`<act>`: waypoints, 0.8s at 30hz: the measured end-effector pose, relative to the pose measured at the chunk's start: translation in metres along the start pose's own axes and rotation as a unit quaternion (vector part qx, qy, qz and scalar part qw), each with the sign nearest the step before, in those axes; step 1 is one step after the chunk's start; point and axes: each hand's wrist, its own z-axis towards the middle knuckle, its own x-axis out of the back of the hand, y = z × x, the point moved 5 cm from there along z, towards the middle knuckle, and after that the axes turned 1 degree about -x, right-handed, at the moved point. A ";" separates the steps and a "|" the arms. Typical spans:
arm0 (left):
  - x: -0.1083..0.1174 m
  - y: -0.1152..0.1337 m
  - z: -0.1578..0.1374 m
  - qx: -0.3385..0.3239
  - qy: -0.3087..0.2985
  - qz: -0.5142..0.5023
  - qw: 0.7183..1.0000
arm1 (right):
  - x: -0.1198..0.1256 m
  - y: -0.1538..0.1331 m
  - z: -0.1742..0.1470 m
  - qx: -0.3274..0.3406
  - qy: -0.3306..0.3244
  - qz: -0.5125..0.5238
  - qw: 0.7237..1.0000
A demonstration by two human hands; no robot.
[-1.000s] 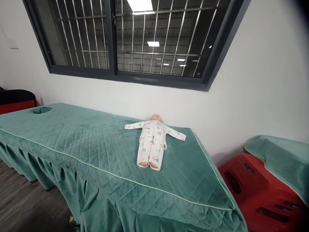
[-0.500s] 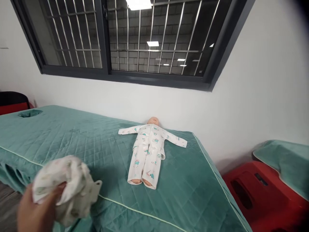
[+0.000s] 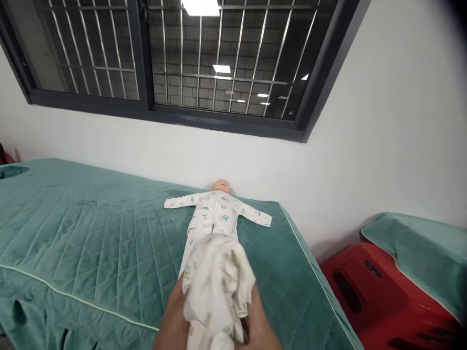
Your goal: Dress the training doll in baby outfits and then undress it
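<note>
A bunched-up white printed cloth (image 3: 215,291), somewhat blurred, is held up in front of me at the bottom middle. My left hand (image 3: 175,313) closes on its left side, and my right hand (image 3: 260,318) grips it from the right; most fingers are hidden by the folds. Behind the cloth a baby doll (image 3: 221,185) lies on its back on the green quilted bed cover (image 3: 120,233). White pyjamas with small coloured figures (image 3: 215,211) dress the doll, its sleeves spread out to both sides. The cloth hides the lower legs of the doll from view.
A white wall and a dark-framed, barred window (image 3: 226,119) rise behind the bed. On the right stands a red plastic stool or chair (image 3: 368,291), with a green cloth-covered surface (image 3: 419,248) beside it. A hole (image 3: 14,171) shows in the bed at far left.
The cloth has moved from the lower left to the bottom middle, in front of the doll. A second hand now grips it too. The view has shifted slightly to the right.
</note>
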 end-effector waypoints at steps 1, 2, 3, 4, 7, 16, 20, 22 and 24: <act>-0.003 0.005 -0.003 0.004 -0.003 -0.005 1.000 | -0.003 0.003 0.004 -0.017 0.011 0.004 1.000; -0.005 0.011 -0.006 0.008 -0.005 -0.010 1.000 | -0.007 0.005 0.006 -0.033 0.020 -0.001 0.999; -0.007 0.016 -0.009 0.009 -0.007 -0.015 1.000 | -0.011 0.005 0.009 -0.045 0.026 -0.004 0.999; -0.007 0.022 -0.011 0.005 -0.010 -0.019 1.000 | -0.015 0.004 0.011 -0.048 0.028 -0.002 0.998; -0.008 0.032 -0.011 -0.008 -0.021 -0.019 1.000 | -0.020 -0.011 0.017 -0.020 0.032 0.037 0.999; 0.005 0.002 0.009 -0.009 -0.031 -0.012 0.999 | 0.090 -0.062 0.033 0.178 0.203 -0.402 0.875; 0.012 -0.010 0.018 0.046 -0.019 -0.066 0.997 | 0.133 -0.022 0.049 0.065 0.229 -0.578 0.781; 0.017 -0.015 0.025 0.054 -0.029 -0.065 0.996 | 0.142 0.007 0.059 0.016 0.200 -0.599 0.775; 0.026 -0.021 0.036 0.047 -0.040 -0.040 0.997 | 0.149 0.032 0.066 -0.030 0.170 -0.621 0.765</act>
